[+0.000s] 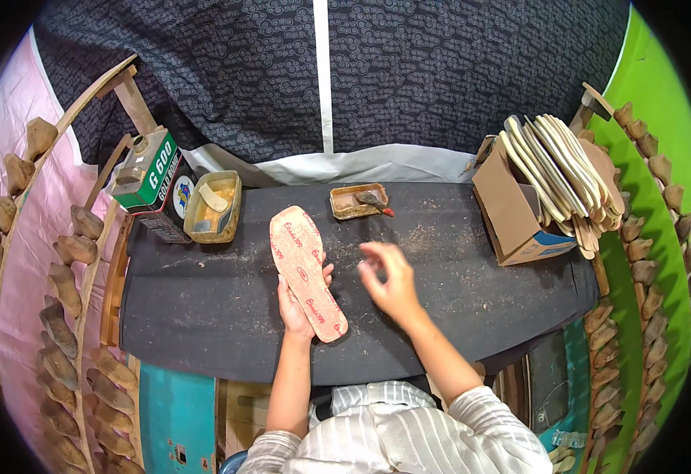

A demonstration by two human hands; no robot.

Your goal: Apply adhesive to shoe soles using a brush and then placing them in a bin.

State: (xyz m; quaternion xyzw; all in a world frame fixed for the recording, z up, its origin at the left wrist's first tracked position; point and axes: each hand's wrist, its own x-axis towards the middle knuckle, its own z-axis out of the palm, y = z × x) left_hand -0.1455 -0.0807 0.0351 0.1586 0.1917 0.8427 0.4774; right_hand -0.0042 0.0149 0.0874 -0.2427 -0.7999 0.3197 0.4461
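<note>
A pinkish-tan insole (307, 272) with red print stands tilted over the table, its wide end away from me. My left hand (294, 308) is closed round its edge, thumb on one side and fingertips showing at the other. To its right my right hand (389, 276) hovers apart from it, fingers curved and spread, with nothing seen in them. Beyond that hand lies a small shallow tray (345, 213) with a pale brownish inside. A dark lump-like tool (373, 197) with a red tip rests across the tray's edge.
At the right, a cardboard box (511, 225) is packed with upright insoles (555, 170). A green and black metal can (152, 186) and a yellowish tub (236, 213) stand at left. Wooden shoe lasts (61, 284) line racks on both sides. Crumbs dot the dark table cloth (203, 308).
</note>
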